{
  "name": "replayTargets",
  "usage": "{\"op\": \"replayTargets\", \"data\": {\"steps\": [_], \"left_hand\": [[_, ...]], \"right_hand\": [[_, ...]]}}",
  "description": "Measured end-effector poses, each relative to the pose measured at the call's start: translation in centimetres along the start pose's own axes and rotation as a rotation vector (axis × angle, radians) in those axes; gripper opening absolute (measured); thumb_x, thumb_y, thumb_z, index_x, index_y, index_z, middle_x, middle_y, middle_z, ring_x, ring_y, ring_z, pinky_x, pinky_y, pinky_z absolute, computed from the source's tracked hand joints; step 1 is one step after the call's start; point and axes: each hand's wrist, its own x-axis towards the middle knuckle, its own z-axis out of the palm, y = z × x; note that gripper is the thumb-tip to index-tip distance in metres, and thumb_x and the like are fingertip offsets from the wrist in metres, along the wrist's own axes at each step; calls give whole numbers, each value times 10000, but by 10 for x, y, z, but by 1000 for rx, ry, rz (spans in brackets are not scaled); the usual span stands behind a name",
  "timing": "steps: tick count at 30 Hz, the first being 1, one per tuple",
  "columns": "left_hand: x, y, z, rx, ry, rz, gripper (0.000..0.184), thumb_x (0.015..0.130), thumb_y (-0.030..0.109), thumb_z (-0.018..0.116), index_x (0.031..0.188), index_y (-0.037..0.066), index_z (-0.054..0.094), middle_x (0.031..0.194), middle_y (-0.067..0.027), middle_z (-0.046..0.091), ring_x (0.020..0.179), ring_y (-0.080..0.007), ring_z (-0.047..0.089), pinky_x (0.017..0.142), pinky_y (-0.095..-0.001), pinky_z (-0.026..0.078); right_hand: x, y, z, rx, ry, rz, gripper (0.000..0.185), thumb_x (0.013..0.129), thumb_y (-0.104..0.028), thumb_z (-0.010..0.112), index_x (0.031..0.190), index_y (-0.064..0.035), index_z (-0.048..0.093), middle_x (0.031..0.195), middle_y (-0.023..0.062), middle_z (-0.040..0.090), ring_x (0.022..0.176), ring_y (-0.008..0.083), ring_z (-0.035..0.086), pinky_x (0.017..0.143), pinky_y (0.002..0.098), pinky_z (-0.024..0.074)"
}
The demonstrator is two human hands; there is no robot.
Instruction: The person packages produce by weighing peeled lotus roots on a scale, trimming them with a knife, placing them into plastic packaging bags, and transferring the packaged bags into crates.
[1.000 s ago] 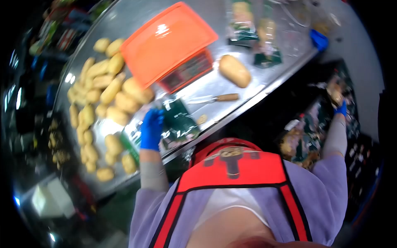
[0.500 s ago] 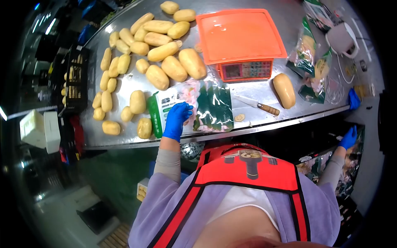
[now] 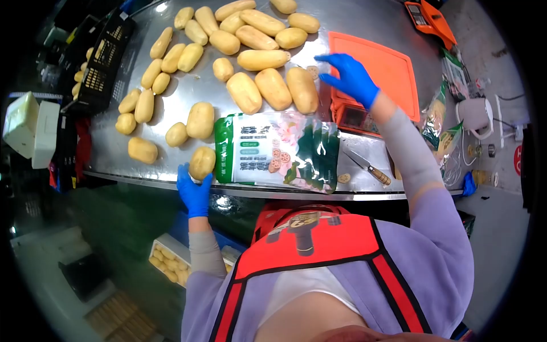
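Note:
My left hand (image 3: pixel 194 192), in a blue glove, is at the table's front edge with its fingers and thumb round the near end of a short lotus root piece (image 3: pixel 202 163). Over the left part of the orange weighing scale (image 3: pixel 393 62) reaches my right hand (image 3: pixel 351 78), also gloved. Its fingers are spread and hold nothing; a thick lotus root (image 3: pixel 302 91) is just to their left. Between my hands, printed green and white plastic bags (image 3: pixel 256 149) lie flat in a stack. Right of them is a knife (image 3: pixel 370 170) with a wooden handle.
Many more lotus roots (image 3: pixel 256 37) cover the back and left of the metal table (image 3: pixel 176 97). A black crate (image 3: pixel 105 62) stands at the left. Filled bags (image 3: pixel 436 114), a mug (image 3: pixel 474 118) and another orange scale (image 3: pixel 430 24) are at the right. Below is a box of lotus roots (image 3: pixel 169 262).
My left hand has gone from the bag stack leftward to the short lotus root piece. My right hand has come up from beside the table at lower right to over the scale.

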Motion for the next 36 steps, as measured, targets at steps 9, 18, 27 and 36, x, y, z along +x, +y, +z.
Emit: {"op": "replayTargets", "data": {"steps": [9, 18, 27, 36], "left_hand": [[16, -21, 21, -203, -155, -123, 834, 599, 249, 800, 1276, 20, 372, 1283, -226, 411, 1142, -374, 440, 940, -407, 386], [54, -14, -11, -1429, -280, -750, 608, 829, 295, 576, 1325, 50, 324, 1214, -157, 468, 1042, -282, 521, 835, -328, 465], [76, 2, -3, -1936, -541, -686, 655, 852, 547, 413, 1324, 97, 346, 1201, -191, 501, 970, -280, 564, 671, -278, 478], [70, 41, 10, -1724, -446, -810, 693, 822, 587, 440, 1322, 116, 343, 1118, -193, 544, 673, -208, 565, 535, -229, 468]], "right_hand": [[145, 100, 106, -434, -266, 277, 702, 695, -246, 643, 1323, -154, 342, 1204, 159, 514, 1074, 329, 518, 892, 421, 437], [162, 123, 124, -345, -364, 230, 766, 608, -170, 717, 1294, -80, 388, 1232, 188, 490, 1148, 330, 462, 979, 375, 375], [144, 69, 87, 794, -75, 331, 504, 797, -279, 653, 1178, 12, 498, 1100, 93, 573, 985, 166, 558, 853, 284, 452], [70, 12, 21, 1860, -191, 486, 647, 857, -442, 483, 1349, -57, 313, 1310, 109, 438, 1174, 300, 449, 1015, 436, 336]]}}
